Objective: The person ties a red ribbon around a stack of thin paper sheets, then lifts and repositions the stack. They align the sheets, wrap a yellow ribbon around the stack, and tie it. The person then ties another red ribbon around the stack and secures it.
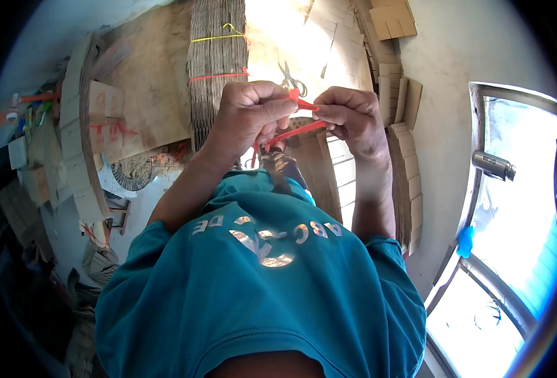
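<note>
Pinching a red ribbon [300, 131], apparently not yet tied off, in left hand [248, 113] and right hand [355, 120], close together at upper centre, near cardboard [217, 58] already banded with strings [218, 38].

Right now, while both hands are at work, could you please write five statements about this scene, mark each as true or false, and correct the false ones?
1. The left hand and the right hand both hold the red strip. True.
2. The scissors are in the right hand. False: they lie beyond the hands, held by neither.
3. A yellow tie and a red tie cross the cardboard stack. True.
4. The yellow tie is nearer the person than the red tie. False: the red tie is nearer.
5. A metal flask is by the window on the person's right. True.
</note>
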A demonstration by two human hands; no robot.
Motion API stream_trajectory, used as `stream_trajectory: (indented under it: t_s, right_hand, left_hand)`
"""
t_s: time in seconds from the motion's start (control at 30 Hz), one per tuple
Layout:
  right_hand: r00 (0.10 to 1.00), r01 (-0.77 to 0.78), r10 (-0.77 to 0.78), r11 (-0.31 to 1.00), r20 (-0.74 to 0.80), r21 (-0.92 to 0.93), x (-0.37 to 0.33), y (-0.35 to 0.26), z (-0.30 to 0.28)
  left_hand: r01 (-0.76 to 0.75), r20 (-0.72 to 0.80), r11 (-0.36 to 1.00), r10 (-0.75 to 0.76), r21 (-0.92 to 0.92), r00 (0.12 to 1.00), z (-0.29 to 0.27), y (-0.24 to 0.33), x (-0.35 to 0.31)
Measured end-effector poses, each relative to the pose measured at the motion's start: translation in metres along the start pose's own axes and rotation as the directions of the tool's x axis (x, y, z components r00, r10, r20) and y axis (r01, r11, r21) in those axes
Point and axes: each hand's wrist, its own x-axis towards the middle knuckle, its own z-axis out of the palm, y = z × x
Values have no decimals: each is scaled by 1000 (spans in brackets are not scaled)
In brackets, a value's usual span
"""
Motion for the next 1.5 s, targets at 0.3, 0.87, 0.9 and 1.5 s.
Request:
stream_trajectory:
  t_s: [0.3,0.87,0.9,1.5]
  right_hand:
    - [955,294,-274,919,110,-264,8,-9,-5]
    - [970,-94,208,794,-123,601,-3,14,57]
    - [977,-96,199,732,-78,674,-1,16,60]
    - [994,-47,17,961,111,271,12,9,30]
  left_hand:
    - [-436,43,751,480,496,876,8,-2,2]
    - [-178,-170,957,141,-229,975,8,-9,8]
    - [-163,-137,952,131,-261,982,9,-7,7]
    - [178,37,957,-174,-231,984,-14,12,1]
